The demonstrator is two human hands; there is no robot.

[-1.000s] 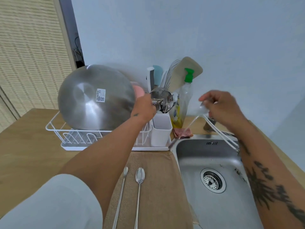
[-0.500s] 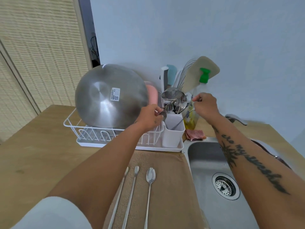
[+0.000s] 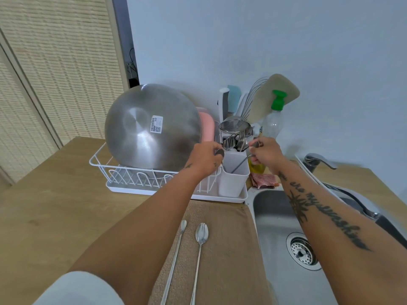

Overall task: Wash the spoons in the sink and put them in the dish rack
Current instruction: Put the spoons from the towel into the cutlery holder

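Observation:
My left hand is closed on a spoon whose bowl pokes out by the left edge of the white cutlery holder. At the holder's right edge my right hand pinches a second spoon, its handle slanting down in front of the holder. The holder stands at the right end of the white dish rack and is crowded with forks and a strainer. Two long-handled spoons, one to the left and another to the right, lie on the brown mat below my arms.
A large steel bowl leans in the rack beside a pink item. The steel sink with its drain is at the right, the faucet behind it. A green-capped soap bottle and a pink cloth stand by the holder.
My right hand came left from over the sink to the cutlery holder with a spoon. My left hand stayed at the holder. The view shifted, so the rack sits more central.

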